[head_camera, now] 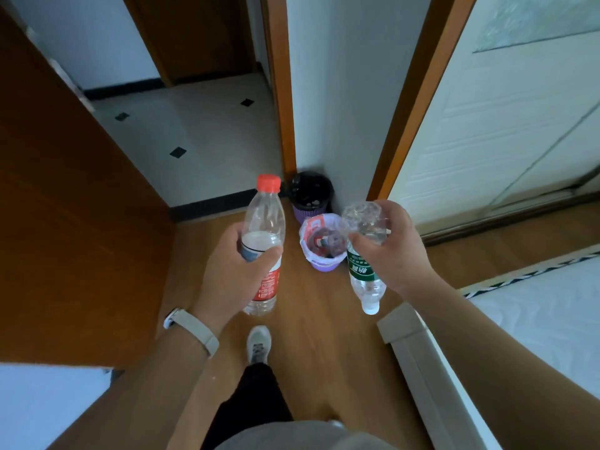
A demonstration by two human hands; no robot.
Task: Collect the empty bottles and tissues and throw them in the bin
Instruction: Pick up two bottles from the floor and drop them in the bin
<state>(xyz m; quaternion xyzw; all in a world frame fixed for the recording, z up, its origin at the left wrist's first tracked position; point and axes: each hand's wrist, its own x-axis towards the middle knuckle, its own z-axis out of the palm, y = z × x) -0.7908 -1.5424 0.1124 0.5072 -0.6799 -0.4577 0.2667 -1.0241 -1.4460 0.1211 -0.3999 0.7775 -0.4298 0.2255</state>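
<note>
My left hand (232,271) grips a clear plastic bottle with a red cap and red label (263,219), held upright. My right hand (388,246) holds a clear bottle with a green label (363,271) upside down, its white cap pointing at the floor. Ahead on the wooden floor stands a small purple bin with a white liner (319,259), with a bottle and other rubbish inside. Behind it, in the corner, sits a second purple basket lined with a black bag (312,193). Both hands hover just in front of the nearer bin.
An open brown door (65,222) stands on the left, with a tiled hallway (194,131) beyond. A white wardrobe (503,125) lines the right wall. A bed with a white frame (418,355) is at the lower right. My grey shoe (258,344) steps forward on the floor.
</note>
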